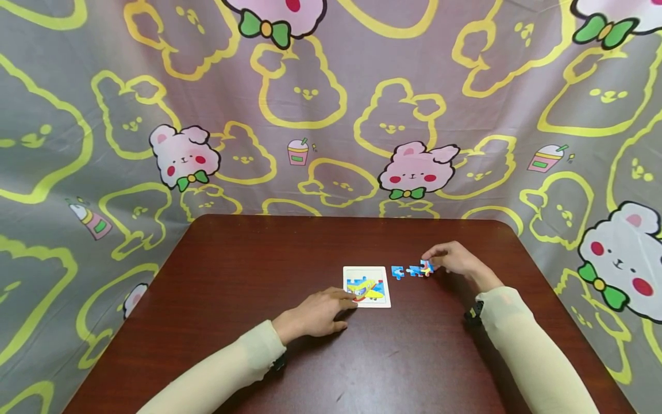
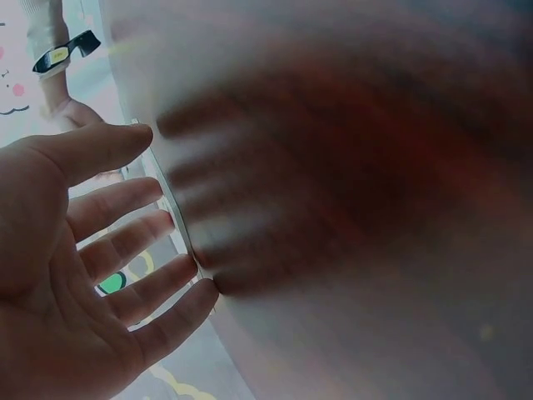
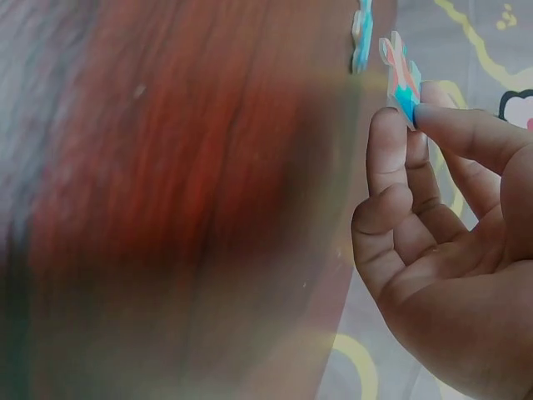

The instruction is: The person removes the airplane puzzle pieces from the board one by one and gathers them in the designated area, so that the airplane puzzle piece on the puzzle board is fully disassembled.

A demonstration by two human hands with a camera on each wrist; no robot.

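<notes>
A jigsaw puzzle piece [image 3: 403, 83], blue with red and white, is pinched between the thumb and fingers of my right hand [image 1: 457, 261], tilted up off the table in the right wrist view. Just left of it on the table are two blue puzzle pieces, one closer [image 1: 414, 271] and one farther left [image 1: 397, 272]. A white-framed puzzle board [image 1: 388, 296] with a yellow airplane picture lies left of these. My left hand [image 1: 316, 313] rests its spread, extended fingers on the board's left side, covering a little of the picture. In the left wrist view the fingertips [image 2: 208, 287] touch down.
Beneath everything is a dark reddish-brown wooden table [image 1: 258, 253] with rounded far corners. A grey curtain [image 1: 331, 103] printed with yellow outlines and cartoon rabbits hangs behind and at both sides. Dark wristbands show at both sleeves.
</notes>
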